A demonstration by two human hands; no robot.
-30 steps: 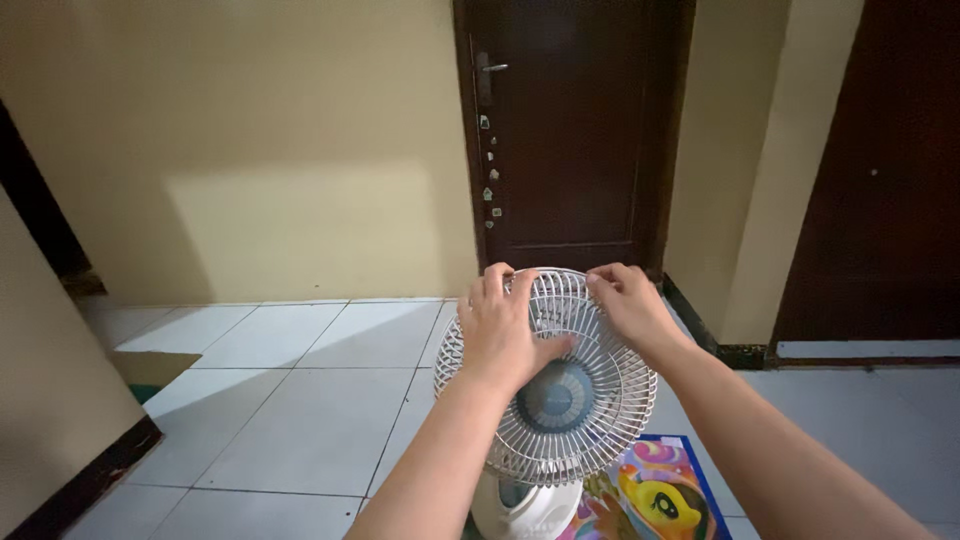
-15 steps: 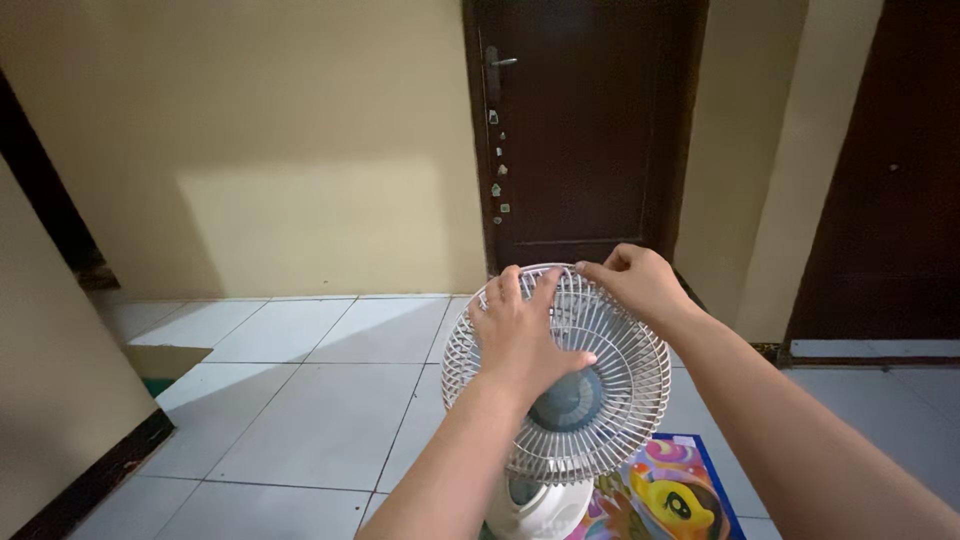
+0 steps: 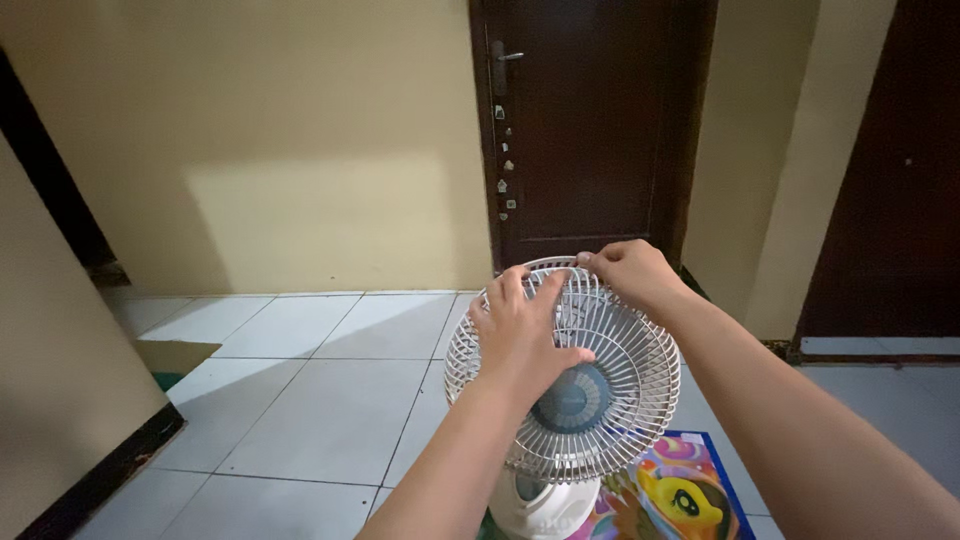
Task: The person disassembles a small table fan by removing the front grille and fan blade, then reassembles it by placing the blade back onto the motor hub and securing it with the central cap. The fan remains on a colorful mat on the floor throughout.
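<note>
Fan base (image 3: 545, 505) cut off at bottom edge, blades blurred behind white fan grille (image 3: 600, 420), lower centre. Left hand (image 3: 522, 335) lies flat on grille's upper left; right hand (image 3: 630, 270) pinches top rim.

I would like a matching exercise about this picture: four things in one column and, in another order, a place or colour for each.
Things:
1. left hand
2. right hand
3. door
4. mat

Descriptions:
A. dark brown, shut, behind the fan
B. many colours, lying on the floor by the fan's base
C. spread flat on the front of the white grille
D. gripping the grille's top rim

Pairs: 1-C, 2-D, 3-A, 4-B
</note>
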